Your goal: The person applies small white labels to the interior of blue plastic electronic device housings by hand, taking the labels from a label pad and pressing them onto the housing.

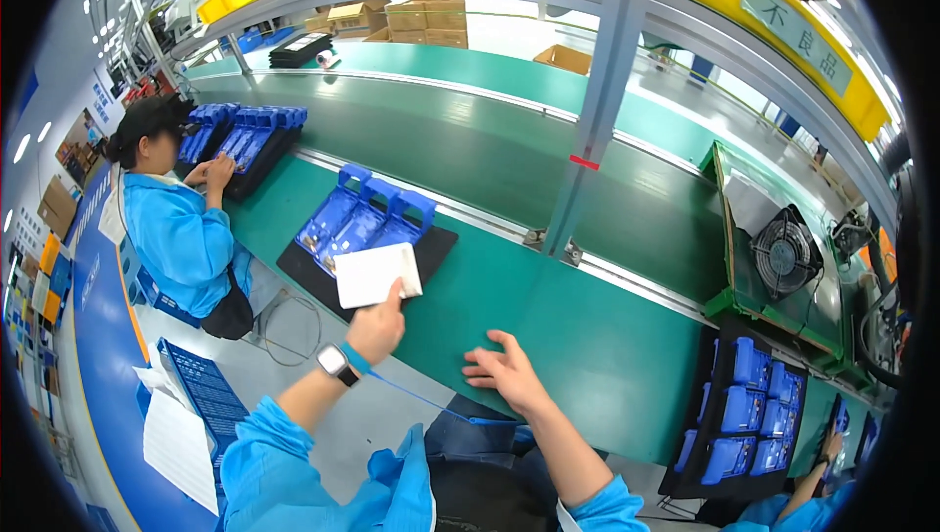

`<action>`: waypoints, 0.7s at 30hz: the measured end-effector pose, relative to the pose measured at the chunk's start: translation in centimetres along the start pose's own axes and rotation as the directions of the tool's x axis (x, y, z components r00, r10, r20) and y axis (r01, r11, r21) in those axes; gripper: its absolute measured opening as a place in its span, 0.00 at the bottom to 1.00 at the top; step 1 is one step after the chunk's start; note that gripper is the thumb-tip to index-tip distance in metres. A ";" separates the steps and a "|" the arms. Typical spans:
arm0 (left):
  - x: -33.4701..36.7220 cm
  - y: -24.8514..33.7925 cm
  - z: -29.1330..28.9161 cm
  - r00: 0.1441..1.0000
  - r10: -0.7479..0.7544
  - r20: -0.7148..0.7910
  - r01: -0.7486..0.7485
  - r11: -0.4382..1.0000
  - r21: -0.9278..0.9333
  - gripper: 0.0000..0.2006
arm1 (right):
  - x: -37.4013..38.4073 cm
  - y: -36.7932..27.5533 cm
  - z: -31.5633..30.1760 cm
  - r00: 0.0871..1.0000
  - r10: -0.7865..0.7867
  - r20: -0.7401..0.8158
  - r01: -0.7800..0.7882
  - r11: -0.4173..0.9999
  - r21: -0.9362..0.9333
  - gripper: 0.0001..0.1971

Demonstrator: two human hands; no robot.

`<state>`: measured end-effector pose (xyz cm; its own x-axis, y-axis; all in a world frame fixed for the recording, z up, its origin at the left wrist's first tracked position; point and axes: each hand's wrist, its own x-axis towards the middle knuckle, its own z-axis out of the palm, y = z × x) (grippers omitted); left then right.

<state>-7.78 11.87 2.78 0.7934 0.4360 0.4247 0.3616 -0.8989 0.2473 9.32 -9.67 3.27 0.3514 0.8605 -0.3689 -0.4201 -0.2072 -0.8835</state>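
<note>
My left hand [377,329] grips a flat white rectangular block [372,275] at its near edge, the index finger stretched along its top; the thumb is hidden. The block hangs over the near part of a black foam tray [438,256] and covers part of it. On that tray lie several blue plastic housings [354,221] with raised, frame-like ends at the far side. A watch [337,364] and a blue band with a cord circle my left wrist. My right hand [504,373] holds nothing, fingers apart, above the near edge of the green bench [529,312].
A conveyor belt [470,155] runs beyond the bench behind a metal rail and an upright post [599,92]. At right are another black tray of blue housings [749,405] and a black fan [785,252]. A co-worker [176,229] handles housings at left; another person's arm shows lower right.
</note>
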 end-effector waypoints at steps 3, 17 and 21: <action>-0.5 6.9 0.7 0.996 0.059 -0.073 -0.068 0.991 -0.120 0.38 | 1.9 0.1 0.7 0.991 0.134 -0.014 -0.126 0.954 0.272 0.33; 1.9 14.4 -2.3 0.981 0.097 -0.168 -0.172 0.832 -0.527 0.41 | -14.1 4.1 -12.6 0.696 -0.321 -0.642 0.297 0.943 -0.149 0.23; 4.5 12.3 1.4 0.998 0.043 -0.054 -0.067 0.773 -0.631 0.47 | -16.8 5.0 -15.3 0.568 -0.362 -0.739 0.257 0.931 -0.258 0.21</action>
<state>0.91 2.68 6.52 0.7805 0.3990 0.4813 -0.0824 -0.6974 0.7119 14.10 -32.30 0.60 0.9701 0.2197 -0.1033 -0.0848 -0.0922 -0.9921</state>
